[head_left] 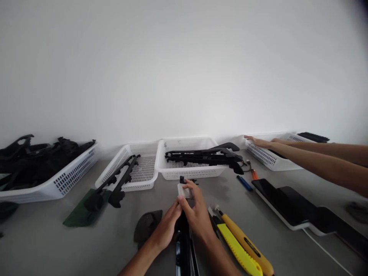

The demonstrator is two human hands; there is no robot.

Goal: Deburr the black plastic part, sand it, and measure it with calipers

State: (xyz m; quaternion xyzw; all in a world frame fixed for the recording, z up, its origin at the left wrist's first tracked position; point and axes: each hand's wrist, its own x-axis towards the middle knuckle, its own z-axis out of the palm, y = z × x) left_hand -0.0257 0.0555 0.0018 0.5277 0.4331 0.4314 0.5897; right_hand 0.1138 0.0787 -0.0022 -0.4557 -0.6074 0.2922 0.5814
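Note:
Both my hands meet at the table's near middle over a long black plastic part [184, 245] that runs toward me. My left hand [166, 228] grips the part's left side, fingers closed around it. My right hand [197, 211] pinches a small white piece [183, 190] at the part's far end, where a little black tip [182, 179] sticks up. Just left of my left hand lies a dark grey curved piece [146, 226].
Several white baskets line the back: one heaped with black parts [61, 180], one with two black bars [143, 174], one with long black parts [175, 172], and one [266, 159] that another person's hands [258, 142] touch. Yellow utility knives [241, 249], blue pen [244, 183], black-and-white panel [287, 207], green sheet [76, 216].

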